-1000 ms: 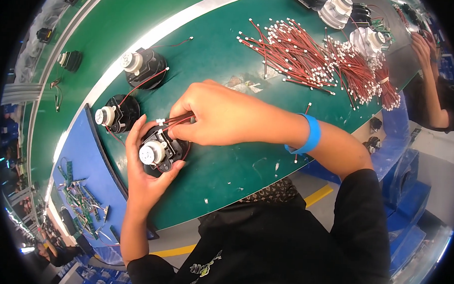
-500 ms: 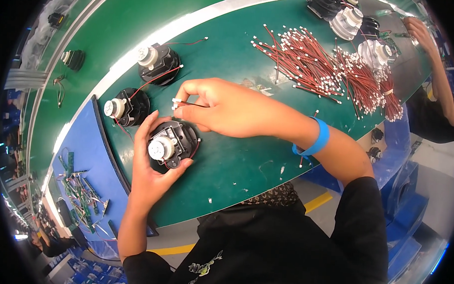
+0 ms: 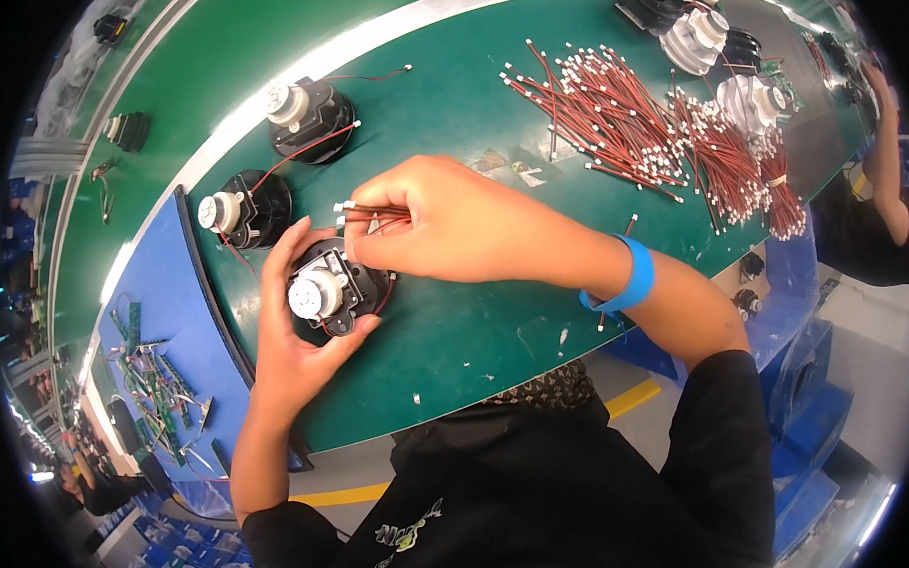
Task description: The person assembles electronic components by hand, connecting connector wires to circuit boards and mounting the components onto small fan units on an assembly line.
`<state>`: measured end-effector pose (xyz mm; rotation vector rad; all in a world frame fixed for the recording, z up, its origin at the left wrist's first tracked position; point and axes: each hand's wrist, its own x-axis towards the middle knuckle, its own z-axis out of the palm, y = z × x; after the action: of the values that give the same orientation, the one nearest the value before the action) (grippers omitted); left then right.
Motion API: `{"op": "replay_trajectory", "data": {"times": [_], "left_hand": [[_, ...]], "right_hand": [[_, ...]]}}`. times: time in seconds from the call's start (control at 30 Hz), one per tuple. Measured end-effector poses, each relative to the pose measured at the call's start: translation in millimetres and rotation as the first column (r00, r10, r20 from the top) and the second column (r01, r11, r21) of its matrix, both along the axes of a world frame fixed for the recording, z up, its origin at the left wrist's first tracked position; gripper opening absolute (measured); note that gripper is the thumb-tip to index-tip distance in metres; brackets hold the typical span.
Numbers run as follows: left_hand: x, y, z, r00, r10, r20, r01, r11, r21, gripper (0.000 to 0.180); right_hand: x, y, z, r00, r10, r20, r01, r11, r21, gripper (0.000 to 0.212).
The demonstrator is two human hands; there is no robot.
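My left hand (image 3: 290, 353) curls round a round black housing with a white motor (image 3: 315, 295) on top, thumb at its near side and fingers along its far left side. The unit rests on the green table, and a thin red wire runs along its right edge. Just above its far rim, my right hand (image 3: 442, 223) pinches a few red-and-black cables (image 3: 377, 213) with white plug ends. The plugs stick out to the left of the fingers. A blue band (image 3: 635, 275) circles my right wrist. My right fingers partly cover the housing's far side.
Two similar motor units (image 3: 310, 119) (image 3: 247, 213) stand to the left. A large pile of cables (image 3: 620, 120) lies at the far right, near more units (image 3: 695, 40). Green circuit boards (image 3: 161, 384) lie on a blue mat. A co-worker's arm (image 3: 884, 159) is at the right edge.
My right hand has come down closer to the housing, and more cables now show between its fingers. My left hand keeps its hold. The co-worker's hand has moved away to the right.
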<state>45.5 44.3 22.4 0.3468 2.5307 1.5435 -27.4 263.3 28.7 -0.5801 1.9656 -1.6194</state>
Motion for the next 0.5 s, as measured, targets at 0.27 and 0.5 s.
{"op": "replay_trajectory", "data": {"times": [0.27,0.5], "left_hand": [[-1.0,-0.8,-1.2,0.998,-0.032,-0.054,0.032,0.999,-0.015,0.094],[0.2,-2.4,-2.9,0.998,-0.021,-0.057,0.02,1.0,-0.022,0.093]], "right_hand": [[3.7,-0.8,4.9,0.994,0.056,-0.089,-0.049,0.996,0.08,0.023],[3.2,-3.2,1.1,0.99,0.137,0.007,-0.137,0.985,0.105,0.026]]}}
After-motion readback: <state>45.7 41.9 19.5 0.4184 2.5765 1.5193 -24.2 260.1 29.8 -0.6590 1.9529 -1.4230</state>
